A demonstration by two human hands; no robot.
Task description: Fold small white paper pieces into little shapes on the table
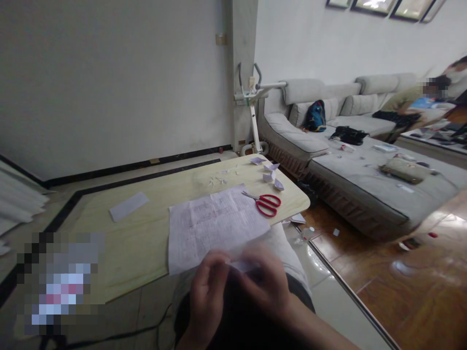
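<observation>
My left hand (206, 287) and my right hand (268, 282) are close together over my lap, below the near edge of a low wooden table (138, 238). Both pinch a small piece of white paper (243, 265) between their fingertips; the paper is blurred. Just beyond the hands a large creased sheet of printed paper (213, 223) lies on the table. Red-handled scissors (267, 203) rest to the right of that sheet, apart from both hands.
Small folded paper shapes (272, 176) and scraps (219, 180) sit at the table's far end, a paper strip (129, 205) at its left. A grey sofa (350, 165) with bags stands right; a person (430, 99) sits far right. An exercise machine (251, 107) stands by the wall.
</observation>
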